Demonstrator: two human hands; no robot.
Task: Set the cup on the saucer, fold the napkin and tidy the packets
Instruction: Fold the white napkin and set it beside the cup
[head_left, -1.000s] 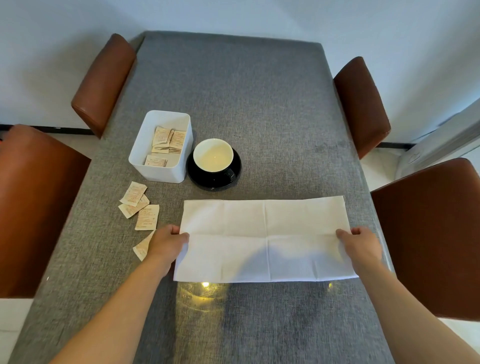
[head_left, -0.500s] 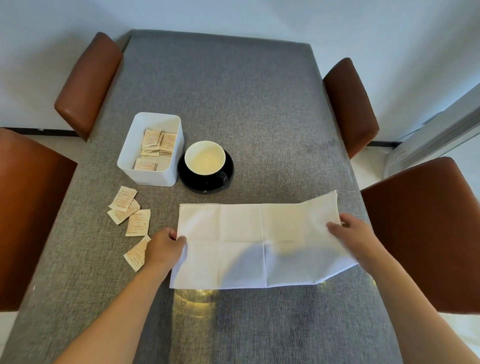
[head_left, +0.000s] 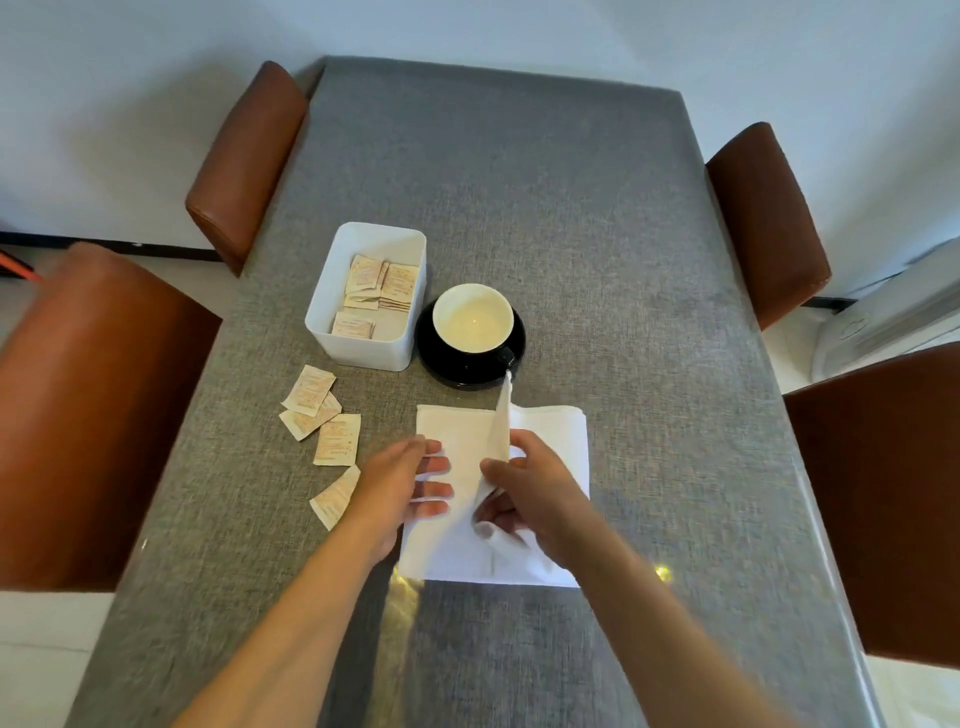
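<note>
Grey cloth covers the table (head_left: 545, 218), the napkin (head_left: 550, 441) lying before the cup (head_left: 472, 318) on its saucer (head_left: 431, 358). Your left hand (head_left: 402, 488) lies spread flat on its left half; your right hand (head_left: 530, 493) pinches the raised flap. Lay that flap edge to edge, then press the crease.

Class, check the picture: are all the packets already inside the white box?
No: four packets lie loose on the table, left of the napkin, outside the white box.

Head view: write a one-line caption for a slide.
Right hand folds the white napkin across while the left hand pins it; cup sits on saucer.
</note>
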